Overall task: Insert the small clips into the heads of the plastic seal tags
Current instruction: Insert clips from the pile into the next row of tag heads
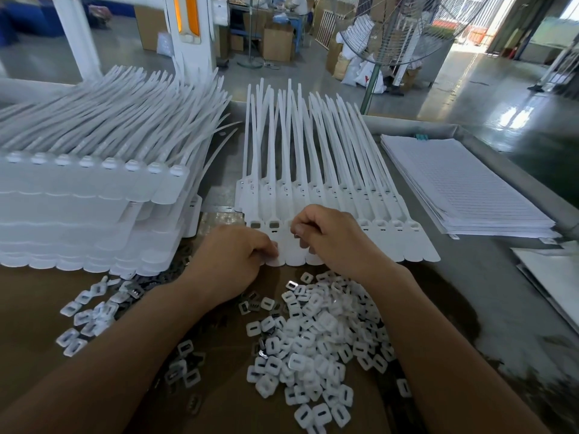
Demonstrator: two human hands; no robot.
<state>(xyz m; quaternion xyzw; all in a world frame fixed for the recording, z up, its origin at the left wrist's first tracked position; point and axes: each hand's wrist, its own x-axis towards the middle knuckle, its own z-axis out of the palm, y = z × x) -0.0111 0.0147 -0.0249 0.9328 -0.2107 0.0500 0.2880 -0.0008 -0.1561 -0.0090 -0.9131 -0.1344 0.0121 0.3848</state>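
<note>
A joined strip of white plastic seal tags (391,242) lies flat in front of me, tails pointing away. Its two leftmost heads (264,224) show grey metal clips seated in them; heads to the right look hollow. My right hand (329,236) hovers over the third head with fingers curled, pinching a small clip at its fingertips. My left hand (232,261) rests on the strip's lower left edge, fingers curled onto the tag flaps. A heap of small white square clips (313,346) with grey inserts lies on brown cardboard below my hands.
A tall stack of tag strips (87,195) stands at the left. More loose clips (91,317) lie at lower left. A stack of lined paper sheets (463,189) sits at the right on the metal table. A pedestal fan (391,29) stands beyond the table.
</note>
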